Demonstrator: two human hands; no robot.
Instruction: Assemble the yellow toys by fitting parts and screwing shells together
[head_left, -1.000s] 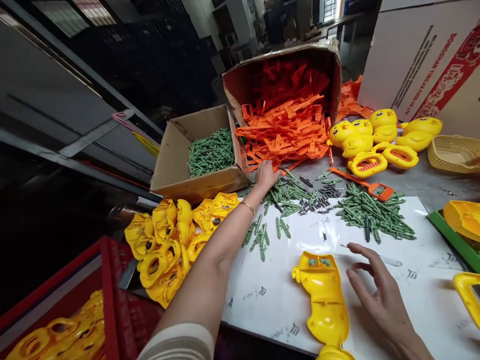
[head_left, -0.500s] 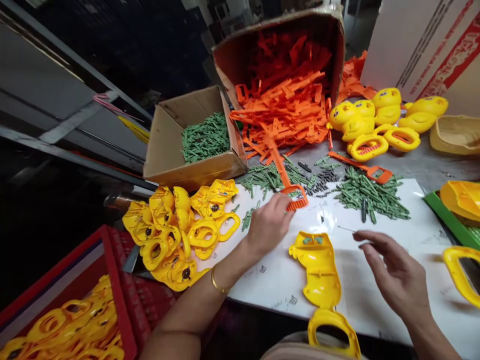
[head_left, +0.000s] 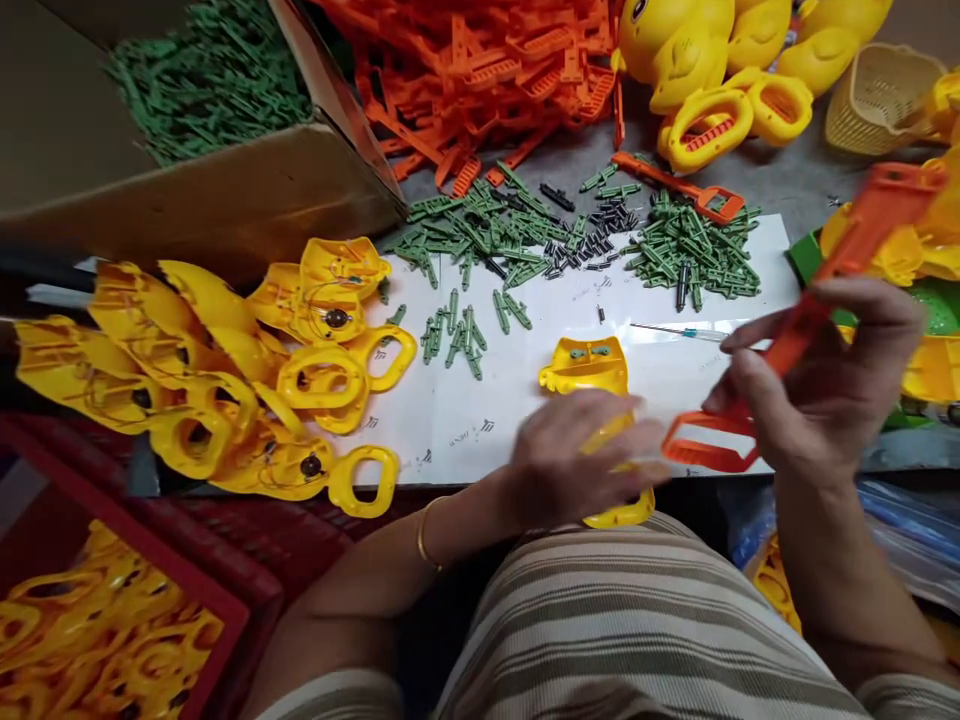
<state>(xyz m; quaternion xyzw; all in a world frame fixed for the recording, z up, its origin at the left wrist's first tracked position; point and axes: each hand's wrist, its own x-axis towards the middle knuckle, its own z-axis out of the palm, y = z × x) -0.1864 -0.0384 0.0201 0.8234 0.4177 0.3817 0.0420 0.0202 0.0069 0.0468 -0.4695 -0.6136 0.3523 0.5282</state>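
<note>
My right hand [head_left: 832,380] is wrapped round an orange plastic strip with a loop handle [head_left: 712,442], held tilted above the right side of the white sheet. My left hand [head_left: 577,450], blurred by motion, is over a yellow duck-shaped half shell [head_left: 592,365], with its fingers stretched out and apart. The shell lies hollow side up, with two small green pieces [head_left: 590,352] at its top; its middle is hidden behind the left hand. A thin metal rod with a teal end [head_left: 671,331] lies just left of my right fingertips.
Green clips [head_left: 697,250] and small black pins [head_left: 592,240] lie in piles at the back. Yellow half shells with wires [head_left: 292,470] crowd the left. A cardboard box [head_left: 330,160], orange strips [head_left: 495,70], whole yellow ducks [head_left: 675,60] and a red crate [head_left: 232,600] surround the sheet.
The orange strip has passed from my left hand to my right, away from the pile. My left hand has come down over the yellow shell. The view has tilted downward.
</note>
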